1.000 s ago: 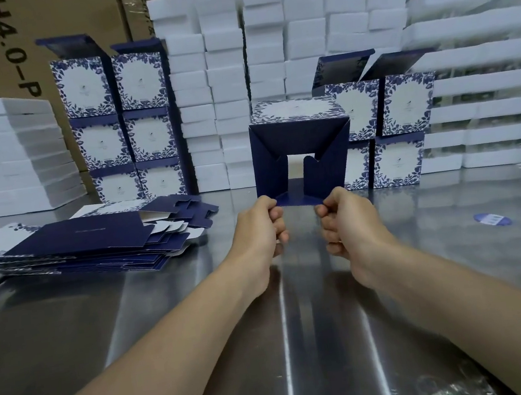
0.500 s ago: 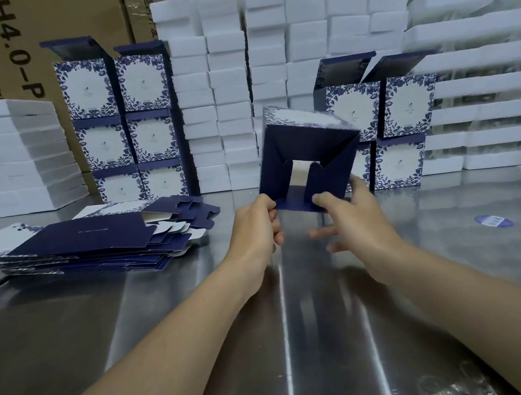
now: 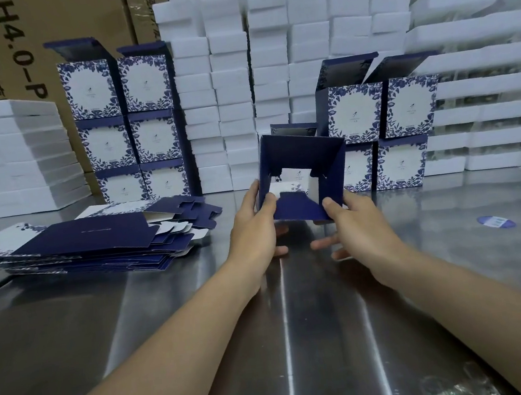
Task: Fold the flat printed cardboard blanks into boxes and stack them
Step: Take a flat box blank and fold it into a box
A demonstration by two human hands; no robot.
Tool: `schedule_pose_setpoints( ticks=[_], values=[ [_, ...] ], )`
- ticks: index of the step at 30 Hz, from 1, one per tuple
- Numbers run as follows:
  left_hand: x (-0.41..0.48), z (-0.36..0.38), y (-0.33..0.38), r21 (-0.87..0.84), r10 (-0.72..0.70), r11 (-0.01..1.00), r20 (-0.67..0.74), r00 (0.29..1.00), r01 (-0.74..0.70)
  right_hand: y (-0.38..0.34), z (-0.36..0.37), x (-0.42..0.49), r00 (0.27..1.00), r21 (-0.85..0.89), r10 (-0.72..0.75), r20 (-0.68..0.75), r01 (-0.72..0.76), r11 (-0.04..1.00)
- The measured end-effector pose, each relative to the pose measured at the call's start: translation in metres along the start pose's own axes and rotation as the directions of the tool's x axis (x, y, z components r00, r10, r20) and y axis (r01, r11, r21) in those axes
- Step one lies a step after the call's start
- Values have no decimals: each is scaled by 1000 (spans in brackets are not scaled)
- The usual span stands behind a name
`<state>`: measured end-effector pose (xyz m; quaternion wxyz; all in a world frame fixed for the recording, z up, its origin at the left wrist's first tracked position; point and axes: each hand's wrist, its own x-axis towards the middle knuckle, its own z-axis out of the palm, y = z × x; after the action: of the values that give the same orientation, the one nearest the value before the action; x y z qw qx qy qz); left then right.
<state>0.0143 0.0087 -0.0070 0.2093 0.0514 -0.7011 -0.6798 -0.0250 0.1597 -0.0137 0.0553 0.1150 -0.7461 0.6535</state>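
Observation:
A half-formed navy box point(image 3: 300, 159) is held above the steel table, its open end facing me and its bottom flaps partly folded. My left hand point(image 3: 253, 227) grips its left wall, thumb inside the opening. My right hand point(image 3: 355, 228) pinches the lower right corner, thumb on the near flap. A pile of flat blanks point(image 3: 87, 244) lies at the left. Folded floral boxes stand stacked at the back left point(image 3: 123, 132) and back right point(image 3: 383, 136).
White foam blocks point(image 3: 269, 65) are piled along the back, with more foam slabs at the left point(image 3: 11, 155) and right point(image 3: 486, 97). Brown cartons point(image 3: 4, 48) stand behind. A blue oval sticker point(image 3: 495, 221) lies on the steel table point(image 3: 169, 323) at the right.
The box has turned in my hands from tilted to square-on and dropped slightly. My left thumb has moved inside its opening, and my right hand has shifted to the lower right corner.

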Motion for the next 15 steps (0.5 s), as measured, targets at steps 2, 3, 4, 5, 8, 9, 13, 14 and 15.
schedule_pose_setpoints(
  ticks=[2, 3, 4, 5, 8, 9, 13, 14, 15],
  values=[
    [0, 0, 0, -24, -14, 1000, -8, 1000, 14, 0, 0, 0, 1000, 4, 2, 5, -2, 1000],
    [0, 0, 1, -38, -26, 999, -13, 1000, 26, 1, 0, 0, 1000, 3, -1, 8, 1, 1000],
    [0, 1, 2, -54, -42, 998, -14, 999, 41, 1, 0, 0, 1000, 1, -7, 15, 6, 1000],
    [0, 0, 3, -70, -63, 996, -10, 998, 63, 1, 0, 0, 1000, -2, -13, 23, 13, 1000],
    [-1, -1, 6, -120, -134, 984, 2, 991, 133, 1, -1, 1, 999, 8, 2, 53, -3, 1000],
    [-1, -1, 7, -135, -154, 979, 6, 988, 154, 0, -2, 2, 998, 19, 16, 63, -17, 1000],
    [1, -2, 6, -154, -192, 970, 3, 981, 190, -2, 0, 0, 993, 58, 69, 93, -75, 995],
    [2, -3, 6, -154, -191, 970, 1, 982, 189, -2, 0, 0, 992, 70, 86, 95, -93, 993],
    [4, -3, 4, -148, -190, 971, -5, 982, 187, -3, -1, 1, 990, 77, 103, 92, -110, 991]
  ],
)
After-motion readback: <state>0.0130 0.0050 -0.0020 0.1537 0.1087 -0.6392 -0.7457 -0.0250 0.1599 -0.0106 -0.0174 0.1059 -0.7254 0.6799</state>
